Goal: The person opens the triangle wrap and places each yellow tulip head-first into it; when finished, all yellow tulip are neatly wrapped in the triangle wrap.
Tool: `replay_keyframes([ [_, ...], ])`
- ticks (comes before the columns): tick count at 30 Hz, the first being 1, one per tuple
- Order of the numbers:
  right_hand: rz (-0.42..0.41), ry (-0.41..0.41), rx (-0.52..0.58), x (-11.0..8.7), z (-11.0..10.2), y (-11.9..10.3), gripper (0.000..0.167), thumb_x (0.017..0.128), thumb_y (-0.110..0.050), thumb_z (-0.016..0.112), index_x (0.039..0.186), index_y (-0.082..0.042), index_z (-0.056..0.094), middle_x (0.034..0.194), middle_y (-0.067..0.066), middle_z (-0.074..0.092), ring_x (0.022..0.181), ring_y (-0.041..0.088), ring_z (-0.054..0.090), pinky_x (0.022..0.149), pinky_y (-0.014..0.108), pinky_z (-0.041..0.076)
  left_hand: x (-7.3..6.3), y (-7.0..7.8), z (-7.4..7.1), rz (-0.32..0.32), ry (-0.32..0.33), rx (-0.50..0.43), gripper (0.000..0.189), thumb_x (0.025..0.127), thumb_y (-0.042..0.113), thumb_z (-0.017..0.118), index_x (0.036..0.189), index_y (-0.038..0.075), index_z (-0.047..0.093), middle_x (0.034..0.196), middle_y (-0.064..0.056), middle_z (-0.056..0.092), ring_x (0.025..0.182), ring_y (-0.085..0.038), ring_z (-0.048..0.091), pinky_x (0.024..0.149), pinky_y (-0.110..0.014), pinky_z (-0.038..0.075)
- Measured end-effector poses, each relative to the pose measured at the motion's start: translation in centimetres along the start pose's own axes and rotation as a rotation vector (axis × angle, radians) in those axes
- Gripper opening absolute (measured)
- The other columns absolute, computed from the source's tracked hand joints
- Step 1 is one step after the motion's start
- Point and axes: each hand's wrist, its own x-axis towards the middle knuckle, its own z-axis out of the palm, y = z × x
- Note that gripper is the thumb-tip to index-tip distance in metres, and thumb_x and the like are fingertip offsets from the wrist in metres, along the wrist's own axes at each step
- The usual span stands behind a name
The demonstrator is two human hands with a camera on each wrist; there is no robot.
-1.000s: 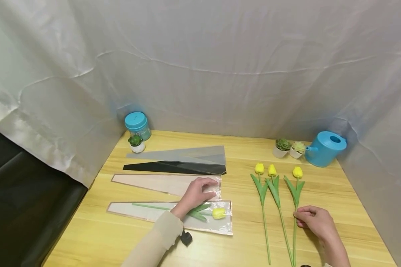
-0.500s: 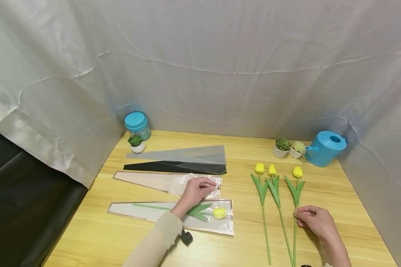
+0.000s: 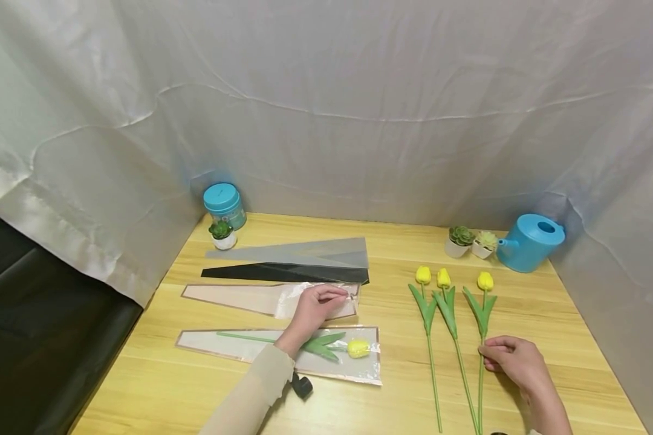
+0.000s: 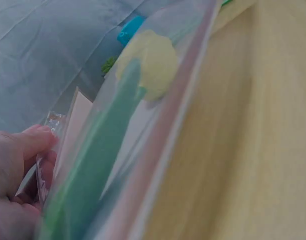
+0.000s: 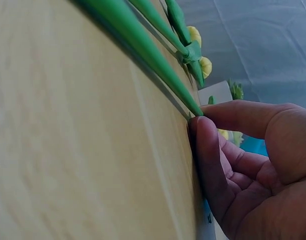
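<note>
In the head view my left hand [image 3: 314, 308] is over a pale pink flower sleeve [image 3: 228, 293] and pinches its clear film near the wide right end. The left wrist view has my thumb and fingers [image 4: 35, 140] at the crinkled film edge. Beneath my left forearm lies a second sleeve [image 3: 367, 368] with a yellow tulip [image 3: 358, 348] inside, its bloom toward the right. My right hand [image 3: 514, 359] pinches the stem of the rightmost loose tulip [image 3: 485, 281] between thumb and forefinger, with that tulip lying on the table. Close beside it are two more tulips [image 3: 423, 275], blooms pointing away.
A black sleeve [image 3: 261, 272] and a grey one [image 3: 332, 248] lie farther back. At the back left stand a blue-lidded jar [image 3: 223, 202] and a potted succulent [image 3: 223, 237]. Two small succulents [image 3: 458, 241] and a blue watering can [image 3: 528, 241] stand at the back right, near the curtain [image 3: 381, 151].
My left hand has gone from spread fingers to pinching the film of the pink sleeve, shifting slightly left; the film has lifted and bunched. My right hand stays on the tulip stem.
</note>
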Motion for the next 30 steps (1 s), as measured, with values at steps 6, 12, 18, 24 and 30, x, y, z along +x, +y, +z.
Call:
replay_keyframes([
  [6,0.003,-0.006,0.009,-0.2,0.0,-0.2,0.038,0.097,-0.015,0.071,0.123,0.011,0.063,0.087,0.001,0.072,0.074,0.012,0.071,0.068,0.026,0.061,0.1,-0.2,-0.3,0.004,0.021,-0.073,0.018,0.092,0.008,0.079,0.109,0.002,0.078,0.107,-0.014,0.079,0.097,-0.006,0.074,0.089,-0.019,0.057],
  [12,-0.017,0.002,-0.012,-0.2,0.1,-0.2,0.037,0.098,-0.014,0.07,0.122,0.012,0.063,0.088,0.002,0.072,0.075,0.013,0.071,0.069,0.027,0.061,0.1,0.1,-0.5,0.018,0.021,-0.103,0.018,0.092,0.011,0.079,0.109,0.004,0.079,0.11,-0.012,0.079,0.098,-0.007,0.075,0.091,-0.021,0.057],
  [18,-0.028,0.054,-0.04,-0.5,0.1,-0.5,0.041,0.098,-0.016,0.071,0.126,0.013,0.062,0.089,0.002,0.073,0.074,0.014,0.071,0.069,0.028,0.062,0.2,0.5,-0.7,0.028,0.036,-0.083,0.017,0.093,0.017,0.08,0.108,0.011,0.08,0.108,-0.006,0.08,0.096,-0.008,0.075,0.09,-0.023,0.057],
  [24,-0.064,0.127,-0.091,-1.6,0.0,-1.7,0.046,0.099,-0.023,0.07,0.13,0.009,0.062,0.091,0.001,0.075,0.074,0.013,0.073,0.068,0.024,0.059,0.2,1.0,-1.0,0.046,0.034,-0.067,0.016,0.093,0.021,0.08,0.107,0.015,0.081,0.106,-0.005,0.08,0.094,-0.008,0.075,0.087,-0.023,0.057],
  [30,-0.084,0.18,0.003,-2.4,0.5,-3.2,0.048,0.099,-0.024,0.071,0.134,0.008,0.06,0.091,-0.001,0.074,0.074,0.012,0.074,0.069,0.028,0.062,0.1,1.5,-0.8,0.053,0.034,-0.081,0.017,0.092,0.021,0.081,0.107,0.014,0.081,0.104,-0.006,0.08,0.095,-0.009,0.075,0.089,-0.024,0.057],
])
